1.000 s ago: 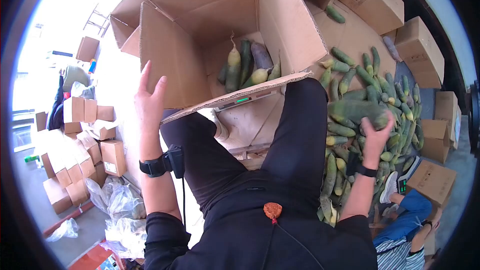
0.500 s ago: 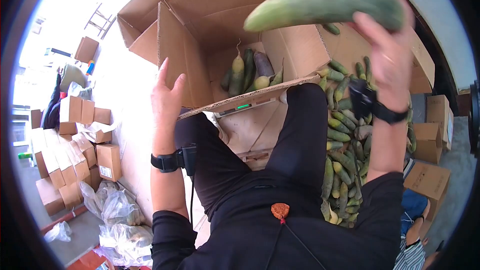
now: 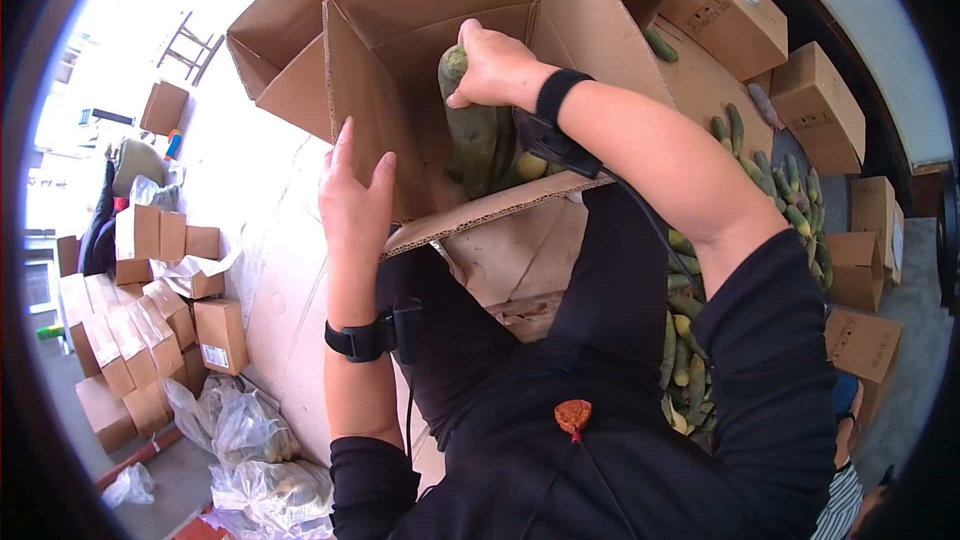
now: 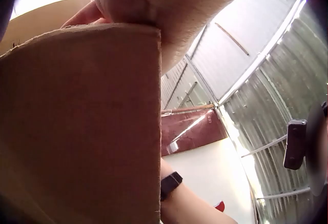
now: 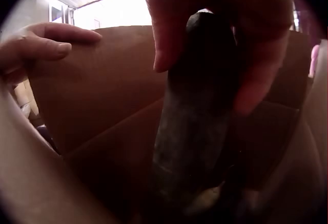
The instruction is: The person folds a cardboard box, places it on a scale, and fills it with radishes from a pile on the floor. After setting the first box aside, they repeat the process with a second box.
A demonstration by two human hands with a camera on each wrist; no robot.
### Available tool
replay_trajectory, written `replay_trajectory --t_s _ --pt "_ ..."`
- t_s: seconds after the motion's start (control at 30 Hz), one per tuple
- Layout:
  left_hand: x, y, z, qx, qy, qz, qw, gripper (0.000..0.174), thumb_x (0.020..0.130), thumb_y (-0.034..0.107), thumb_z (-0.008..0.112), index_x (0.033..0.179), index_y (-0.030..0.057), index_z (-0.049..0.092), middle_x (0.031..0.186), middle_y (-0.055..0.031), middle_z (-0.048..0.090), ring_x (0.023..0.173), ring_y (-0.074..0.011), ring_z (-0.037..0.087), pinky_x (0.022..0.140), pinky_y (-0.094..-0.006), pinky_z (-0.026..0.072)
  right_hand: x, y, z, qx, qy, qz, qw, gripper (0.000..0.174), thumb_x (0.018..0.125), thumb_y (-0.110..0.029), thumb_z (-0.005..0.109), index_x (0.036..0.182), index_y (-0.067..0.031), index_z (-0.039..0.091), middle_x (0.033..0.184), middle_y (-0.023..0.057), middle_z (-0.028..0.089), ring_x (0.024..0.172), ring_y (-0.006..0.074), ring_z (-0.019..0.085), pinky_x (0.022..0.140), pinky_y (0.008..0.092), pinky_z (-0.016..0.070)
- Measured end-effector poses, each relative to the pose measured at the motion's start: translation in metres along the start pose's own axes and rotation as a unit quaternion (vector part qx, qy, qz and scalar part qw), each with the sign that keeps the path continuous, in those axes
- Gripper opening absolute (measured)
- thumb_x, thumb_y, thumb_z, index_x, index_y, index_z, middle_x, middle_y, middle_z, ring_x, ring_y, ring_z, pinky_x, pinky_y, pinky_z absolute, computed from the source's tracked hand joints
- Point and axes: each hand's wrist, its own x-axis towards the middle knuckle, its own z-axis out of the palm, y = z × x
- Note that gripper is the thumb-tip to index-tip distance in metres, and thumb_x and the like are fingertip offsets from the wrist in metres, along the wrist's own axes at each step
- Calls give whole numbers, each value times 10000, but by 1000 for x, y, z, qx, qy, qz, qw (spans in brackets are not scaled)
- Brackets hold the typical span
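My right hand [image 3: 495, 65] reaches down into the cardboard box [image 3: 365, 90] in front of me and grips a long, thick green radish [image 3: 468, 135] near its upper end. In the right wrist view the radish [image 5: 192, 116] stands nearly upright, with thumb and fingers on either side of its top. Other radishes lie on the box floor, partly hidden by my hand; a pale yellow-green end [image 3: 531, 166] shows beside it. My left hand [image 3: 357, 195] is at the box's left front corner, fingers straight and thumb spread, along the wall's top edge.
A heap of green radishes [image 3: 690, 360] lies on the right, partly behind my right arm. More cardboard boxes [image 3: 725, 10] stand at the upper right, and a stack [image 3: 130, 340] stands far left. Clear plastic bags [image 3: 235, 420] lie at the lower left. Another person's striped garment [image 3: 838, 505] shows lower right.
My right hand has lifted the green radish from the heap on the right, swung it up and leftward, and lowered it into the box. The left hand keeps to the box's left edge.
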Motion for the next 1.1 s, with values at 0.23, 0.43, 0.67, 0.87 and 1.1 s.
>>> replay_trajectory --t_s 0.23,0.43,0.67,0.87,1.1 --pt "1 -5 0 -15 -5 2 1000 556 814 194 638 1310 24 454 1277 -209 511 1207 -316 478 1007 -370 366 25 11 32 -64 -86 97 990 564 689 -244 753 1173 -27 560 1179 144 597 1100 296 567 919 377 458" --pt "2 -16 5 -26 8 49 998 561 807 198 644 1305 31 449 1231 -222 526 1157 -349 495 969 -387 391 29 31 4 57 -61 -31 996 280 797 -225 627 994 -29 597 737 83 619 592 163 594 462 308 477" --pt "3 -15 6 -41 -15 25 999 564 808 196 644 1312 35 450 1257 -211 521 1177 -325 495 982 -369 382 -73 56 -75 317 47 -119 940 252 823 -231 634 988 -42 623 877 46 642 739 108 621 587 218 455" --pt "7 -16 9 -84 -23 23 996 547 819 148 639 1310 4 447 1300 -186 501 1204 -274 479 989 -346 377 -159 139 -91 372 143 -44 916 234 850 -217 615 1012 -48 615 910 46 649 770 104 623 617 208 459" --pt "4 -17 10 -28 -30 54 998 554 840 221 622 1332 44 440 1338 -175 463 1235 -289 442 1016 -373 357 -240 235 -44 389 178 136 893 202 901 -197 558 1057 -70 582 984 37 640 846 99 613 684 208 460"
